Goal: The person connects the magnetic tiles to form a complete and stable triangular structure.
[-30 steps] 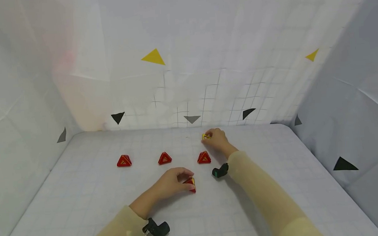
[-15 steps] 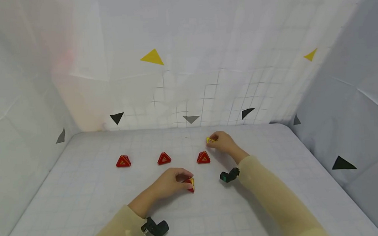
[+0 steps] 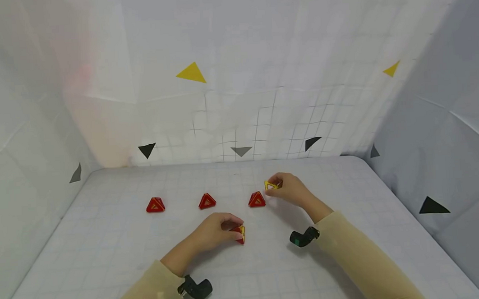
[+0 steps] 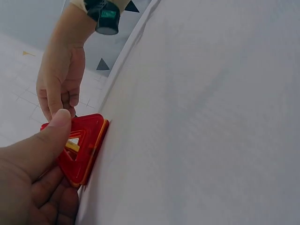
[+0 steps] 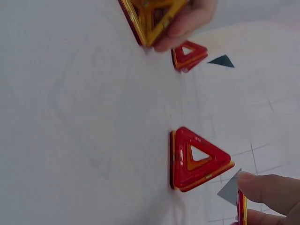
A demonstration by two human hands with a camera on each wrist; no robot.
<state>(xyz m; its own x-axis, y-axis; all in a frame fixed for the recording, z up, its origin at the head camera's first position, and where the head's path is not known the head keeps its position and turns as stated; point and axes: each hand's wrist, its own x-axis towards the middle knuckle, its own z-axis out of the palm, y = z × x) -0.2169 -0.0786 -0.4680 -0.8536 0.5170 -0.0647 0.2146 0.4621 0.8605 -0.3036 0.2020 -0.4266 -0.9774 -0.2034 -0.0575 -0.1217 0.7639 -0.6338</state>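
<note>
In the head view my left hand (image 3: 217,232) grips a red-and-yellow pyramid of triangular magnetic tiles (image 3: 241,234) low over the middle of the table. Its thumb lies across the pyramid's red face (image 4: 91,140) in the left wrist view. My right hand (image 3: 292,189) pinches a triangular magnetic tile (image 3: 270,186) between thumb and fingers, raised off the table. This tile looks yellow from the head, and its edge (image 5: 242,206) shows red and yellow in the right wrist view. Just left of it stands a red pyramid (image 3: 256,199).
Two more red pyramids, one in the middle (image 3: 207,201) and one at left (image 3: 155,205), stand in a row on the white table (image 3: 107,260). White sheet walls (image 3: 237,113) with yellow and dark triangle marks enclose the back and sides.
My right hand has moved right and toward me with the triangular magnetic tile, turning it so its open frame shows. The left hand keeps its grip on the pyramid in place.
</note>
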